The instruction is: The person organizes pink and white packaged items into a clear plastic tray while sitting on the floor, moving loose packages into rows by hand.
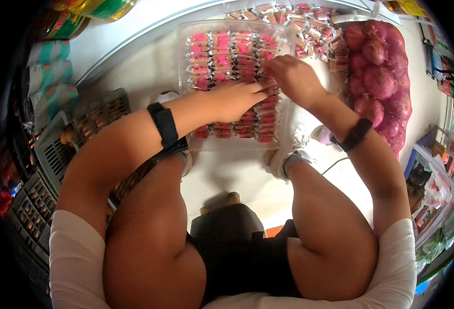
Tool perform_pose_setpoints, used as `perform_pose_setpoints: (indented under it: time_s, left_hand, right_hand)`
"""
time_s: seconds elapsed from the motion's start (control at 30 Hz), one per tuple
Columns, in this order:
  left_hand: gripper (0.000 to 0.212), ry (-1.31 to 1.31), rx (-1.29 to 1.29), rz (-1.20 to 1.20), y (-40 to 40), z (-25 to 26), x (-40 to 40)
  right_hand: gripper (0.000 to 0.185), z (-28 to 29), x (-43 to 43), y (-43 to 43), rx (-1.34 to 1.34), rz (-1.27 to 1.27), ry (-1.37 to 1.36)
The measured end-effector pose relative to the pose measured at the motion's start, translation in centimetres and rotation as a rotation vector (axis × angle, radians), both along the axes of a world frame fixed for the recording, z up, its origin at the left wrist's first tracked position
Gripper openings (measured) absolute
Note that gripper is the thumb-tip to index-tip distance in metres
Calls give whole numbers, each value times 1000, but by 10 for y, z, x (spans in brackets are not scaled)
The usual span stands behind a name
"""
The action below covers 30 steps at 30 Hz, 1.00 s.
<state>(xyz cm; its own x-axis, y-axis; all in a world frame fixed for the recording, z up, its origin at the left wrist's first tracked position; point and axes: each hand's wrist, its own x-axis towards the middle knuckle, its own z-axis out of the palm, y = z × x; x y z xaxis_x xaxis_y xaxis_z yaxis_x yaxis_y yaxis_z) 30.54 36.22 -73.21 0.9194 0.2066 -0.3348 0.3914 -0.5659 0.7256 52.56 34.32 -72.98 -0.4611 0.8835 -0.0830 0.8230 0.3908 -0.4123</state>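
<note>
A clear plastic tray (184, 58) lies on the pale floor between and beyond my feet. Small wrapped snack bars (223, 50) with pink and brown packaging stand in several columns inside it. Reaching in from the left, my left hand (238, 100) rests over the middle columns, fingers pointing at the right-hand column. My right hand (294, 77) bends over the tray's right side, its fingertips on the upper part of that same column. Both hands' fingertips are close together; whether either one grips a bar cannot be told.
Loose wrapped bars (311, 31) lie heaped behind the tray at the right. A red net sack of onions (381, 81) stands beside my right forearm. Plastic crates (53, 154) are at the left, one with eggs (68, 135). A shelf (435, 166) holds goods at the far right.
</note>
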Motion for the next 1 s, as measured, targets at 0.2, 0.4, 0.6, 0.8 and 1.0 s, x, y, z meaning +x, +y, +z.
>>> perform_pose_setpoints:
  time_s: [0.2,0.4,0.6,0.8,1.0]
  left_hand:
    - [32,-116,63,79,5,-2,-3]
    - [38,-308,108,253,16,-11,2]
    - [40,-293,17,300,-4,-28,0]
    - [35,-260,-96,429,13,-40,27]
    - [40,-198,-153,397,23,-40,8]
  right_hand:
    - [16,4,-8,-6,-101,116,-105]
    - [22,-3,4,-5,-5,189,-34]
    - [24,0,51,8,274,45,244]
    - [19,-65,186,-37,-66,-685,-153]
    - [55,-96,170,-61,-556,-623,-571]
